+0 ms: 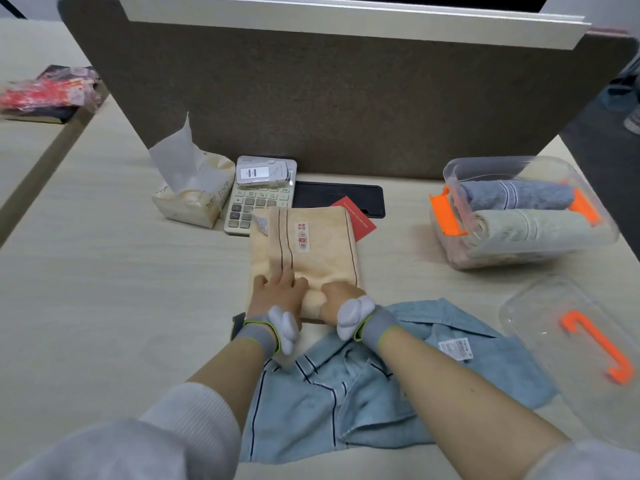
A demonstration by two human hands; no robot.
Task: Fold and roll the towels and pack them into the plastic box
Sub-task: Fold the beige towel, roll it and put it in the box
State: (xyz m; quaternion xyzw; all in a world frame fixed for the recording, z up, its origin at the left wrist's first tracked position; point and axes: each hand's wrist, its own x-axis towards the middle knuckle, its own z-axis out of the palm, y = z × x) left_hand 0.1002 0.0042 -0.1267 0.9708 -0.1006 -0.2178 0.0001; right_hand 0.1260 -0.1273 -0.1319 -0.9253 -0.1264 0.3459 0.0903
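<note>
A folded peach towel (pixel 311 247) with brown stripes lies lengthwise in the middle of the desk, its near end curled into a small roll. My left hand (pixel 277 292) presses flat on the towel just beyond that roll. My right hand (pixel 337 301) grips the rolled end. A crumpled light blue towel (pixel 363 386) lies nearer to me, under my forearms. The clear plastic box (pixel 460 168) with orange clips stands at the right and holds a rolled grey-blue towel (pixel 516 195) and a rolled pale green towel (pixel 530 228).
The box's clear lid (pixel 540 306) with an orange clip lies at the near right. Behind the peach towel sit a calculator (pixel 256 202), a tissue pack (pixel 194 195), a black tray (pixel 337 199) and a red card (pixel 360 220). A grey partition (pixel 329 98) closes off the back.
</note>
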